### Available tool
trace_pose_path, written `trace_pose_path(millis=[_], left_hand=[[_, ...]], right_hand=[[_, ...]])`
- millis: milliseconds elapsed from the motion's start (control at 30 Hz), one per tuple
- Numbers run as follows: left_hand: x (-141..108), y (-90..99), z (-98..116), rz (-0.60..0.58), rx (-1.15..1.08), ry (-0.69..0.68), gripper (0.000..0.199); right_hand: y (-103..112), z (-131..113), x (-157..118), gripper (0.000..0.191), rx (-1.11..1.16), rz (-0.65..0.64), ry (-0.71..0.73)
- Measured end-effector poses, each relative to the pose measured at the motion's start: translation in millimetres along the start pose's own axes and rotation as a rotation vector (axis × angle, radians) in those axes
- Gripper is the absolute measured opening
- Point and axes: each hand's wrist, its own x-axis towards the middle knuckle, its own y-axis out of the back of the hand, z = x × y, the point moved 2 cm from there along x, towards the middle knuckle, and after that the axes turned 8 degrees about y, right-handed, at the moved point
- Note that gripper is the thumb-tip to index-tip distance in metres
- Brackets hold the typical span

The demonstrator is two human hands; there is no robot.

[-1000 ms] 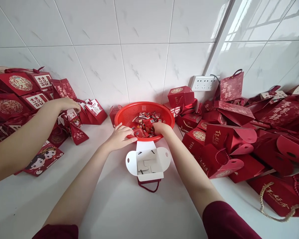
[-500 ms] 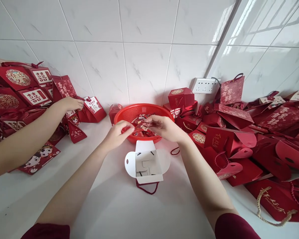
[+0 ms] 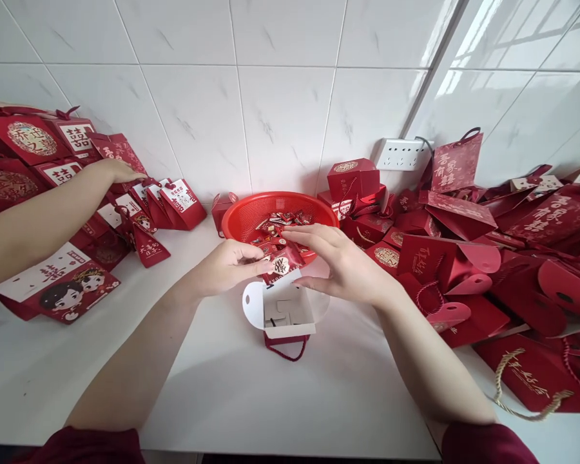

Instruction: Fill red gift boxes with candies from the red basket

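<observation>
My left hand (image 3: 225, 267) pinches red wrapped candies (image 3: 283, 263) between thumb and fingers, above the back flap of a small open gift box (image 3: 284, 312). The box's white inside faces up, and its dark red cord handle (image 3: 290, 356) lies at the front. My right hand (image 3: 343, 261) is spread open around the right side of the candies, thumb apart from the fingers. Just behind both hands stands a red plastic basket (image 3: 326, 209) with many small wrapped candies (image 3: 290, 219) in it.
Red gift boxes (image 3: 439, 258) are heaped along the right side, near a white power strip (image 3: 403, 154) on the tiled wall. At left, another person's hand (image 3: 120, 173) reaches over a row of red boxes (image 3: 183, 203). The white table's front edge (image 3: 290, 451) shows below.
Both my hands have come from over the basket toward the box, bringing the candies. My right fingers have spread. The other person's hand has shifted left and back, away from the row's end box.
</observation>
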Motion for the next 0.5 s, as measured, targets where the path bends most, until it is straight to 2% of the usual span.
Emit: trace_pose_path(millis=[100, 200, 333, 500], left_hand=[[-2.7, -0.6, 2.5, -0.076, 0.037, -0.012, 0.035], [-3.6, -2.5, 4.1, -0.070, 0.007, -0.026, 0.034], [-3.7, -8.9, 5.1, -0.051, -0.060, -0.035, 0.032], [-5.8, -16.3, 6.9, -0.167, -0.080, -0.051, 0.027]], right_hand=[[1.1, -2.5, -0.9, 0.051, -0.035, -0.037, 0.014], [-2.1, -6.0, 0.0, 0.040, -0.037, -0.033, 0.028], [-5.0, -9.1, 1.2, 0.037, -0.026, -0.023, 0.038], [-7.0, -13.5, 1.9, 0.038, 0.168, -0.102, 0.064]])
